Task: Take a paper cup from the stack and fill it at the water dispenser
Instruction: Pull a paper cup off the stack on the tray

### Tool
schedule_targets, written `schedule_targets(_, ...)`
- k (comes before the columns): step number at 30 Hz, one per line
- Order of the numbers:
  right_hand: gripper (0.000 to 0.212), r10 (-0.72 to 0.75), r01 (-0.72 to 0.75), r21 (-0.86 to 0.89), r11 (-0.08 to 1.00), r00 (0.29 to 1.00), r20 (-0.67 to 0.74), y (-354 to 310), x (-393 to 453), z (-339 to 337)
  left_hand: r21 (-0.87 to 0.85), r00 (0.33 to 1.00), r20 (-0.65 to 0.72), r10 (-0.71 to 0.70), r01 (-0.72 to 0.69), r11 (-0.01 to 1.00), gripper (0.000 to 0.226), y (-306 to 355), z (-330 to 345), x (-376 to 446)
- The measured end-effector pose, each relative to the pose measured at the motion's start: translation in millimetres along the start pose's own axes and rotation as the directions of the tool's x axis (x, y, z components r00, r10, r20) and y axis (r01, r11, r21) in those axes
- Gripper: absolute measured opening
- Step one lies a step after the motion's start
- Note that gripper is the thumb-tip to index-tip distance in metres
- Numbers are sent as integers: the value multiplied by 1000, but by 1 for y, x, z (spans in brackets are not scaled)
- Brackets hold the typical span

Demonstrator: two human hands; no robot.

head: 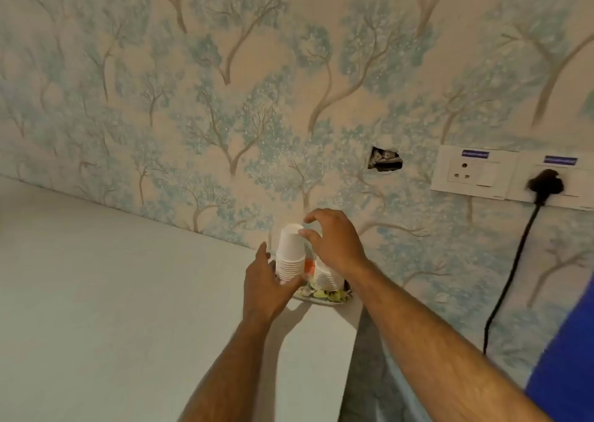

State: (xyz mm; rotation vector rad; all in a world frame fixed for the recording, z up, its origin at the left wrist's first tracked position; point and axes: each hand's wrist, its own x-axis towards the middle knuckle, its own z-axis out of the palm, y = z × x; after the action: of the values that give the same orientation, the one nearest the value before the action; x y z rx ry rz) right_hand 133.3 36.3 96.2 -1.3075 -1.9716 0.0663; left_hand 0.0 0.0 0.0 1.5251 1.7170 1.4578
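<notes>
A stack of white paper cups [291, 251], turned upside down, stands on a patterned plate [321, 297] at the far right end of a white counter [128, 293], against the wall. My left hand [268, 288] is wrapped around the lower rims of the stack. My right hand [334, 241] hovers at the top cup with fingers spread, the fingertips at its upper edge. A second, shorter stack of cups [323, 275] stands beside the first, partly hidden by my right wrist. No water dispenser is in view.
Wallpaper with a tree pattern covers the wall, with a ragged hole [384, 159] in it. White sockets [466, 172] sit at the right, and a black plug [545, 184] with a cable hangs down. Something blue [569, 364] shows at the right edge.
</notes>
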Motion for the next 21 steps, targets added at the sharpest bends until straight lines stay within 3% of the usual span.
schedule_targets(8, 29, -35, 62, -127, 990, 979, 201, 7, 40, 30, 51, 999, -35, 13, -11, 999, 129, -19, 19, 42)
schedule_targets(14, 21, -24, 55, -116, 992, 968, 252, 16, 56, 45, 31, 999, -35, 30, -29, 999, 114, -23, 31, 56)
schedule_targets(21, 19, -30, 69, -133, 989, 962, 273, 22, 62, 54, 27, 999, -38, -35, 36, 999, 120, -31, 40, 66)
